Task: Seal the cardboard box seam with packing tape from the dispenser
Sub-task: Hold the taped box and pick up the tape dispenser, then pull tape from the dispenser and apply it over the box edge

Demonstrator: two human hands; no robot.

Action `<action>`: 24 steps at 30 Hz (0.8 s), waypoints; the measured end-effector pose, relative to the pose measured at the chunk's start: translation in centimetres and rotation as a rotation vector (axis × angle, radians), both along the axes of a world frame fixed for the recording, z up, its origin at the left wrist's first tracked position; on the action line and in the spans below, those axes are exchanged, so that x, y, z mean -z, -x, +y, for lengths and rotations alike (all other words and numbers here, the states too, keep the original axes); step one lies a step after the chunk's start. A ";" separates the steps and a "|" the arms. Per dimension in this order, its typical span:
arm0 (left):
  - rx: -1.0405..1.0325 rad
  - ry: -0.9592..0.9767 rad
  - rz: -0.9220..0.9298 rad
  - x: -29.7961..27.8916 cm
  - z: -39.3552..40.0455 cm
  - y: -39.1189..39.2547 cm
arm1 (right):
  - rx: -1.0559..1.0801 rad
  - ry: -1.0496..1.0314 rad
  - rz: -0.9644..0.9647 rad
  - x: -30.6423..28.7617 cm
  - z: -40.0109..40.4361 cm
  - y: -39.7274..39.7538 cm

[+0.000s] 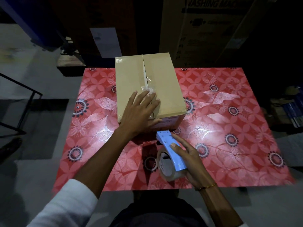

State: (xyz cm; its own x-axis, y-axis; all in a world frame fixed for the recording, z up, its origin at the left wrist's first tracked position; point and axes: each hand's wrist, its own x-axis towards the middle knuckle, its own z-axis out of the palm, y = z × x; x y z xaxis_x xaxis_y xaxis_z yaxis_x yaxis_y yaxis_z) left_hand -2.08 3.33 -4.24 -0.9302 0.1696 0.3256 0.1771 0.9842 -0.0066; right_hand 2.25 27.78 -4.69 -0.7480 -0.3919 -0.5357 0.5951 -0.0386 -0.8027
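Head view, nearest you: your right hand (188,154) is wrapped around the blue tape dispenser (170,153), thumb on top and fingers curled down its far side, holding it just above the red flowered table (229,128). The clear tape roll (165,166) sits in the dispenser's near end, and the dispenser's front tip points at the near face of the cardboard box (164,89), close to it. Your left hand (139,112) lies flat with fingers spread on the near part of the box top, over the seam (145,74), fingertips beside a crumpled bit of clear tape (148,90). Beyond your fingers the seam gapes slightly. Farther back stand large dark cartons (205,30).
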 end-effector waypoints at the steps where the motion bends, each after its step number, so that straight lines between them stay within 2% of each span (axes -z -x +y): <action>1: 0.003 -0.003 0.012 -0.1 -0.3 -0.2 | -0.008 0.010 0.004 -0.1 0.3 0.2; 5: -0.064 -0.031 -0.053 -0.5 -2.5 -2.0 | -0.033 0.038 0.024 -0.9 0.9 1.0; 12: -0.250 -0.196 -0.233 0.1 -5.0 -4.6 | -0.181 0.069 0.086 -2.5 1.4 1.9; 18: -0.256 -0.168 -0.226 0.3 -4.6 -5.0 | -0.101 0.158 -0.011 -2.4 1.6 2.0; 24: -0.330 -0.287 -0.262 -0.3 -1.4 -5.2 | -0.053 0.259 -0.085 -1.7 3.1 2.3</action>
State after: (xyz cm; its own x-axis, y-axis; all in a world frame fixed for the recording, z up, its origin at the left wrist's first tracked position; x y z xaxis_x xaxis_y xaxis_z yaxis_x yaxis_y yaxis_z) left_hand 3.09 1.94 -3.97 -0.9757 -0.2093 0.0645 -0.1842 0.9436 0.2750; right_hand -0.08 30.87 -3.01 -0.6791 -0.5617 -0.4725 0.6667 -0.2028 -0.7172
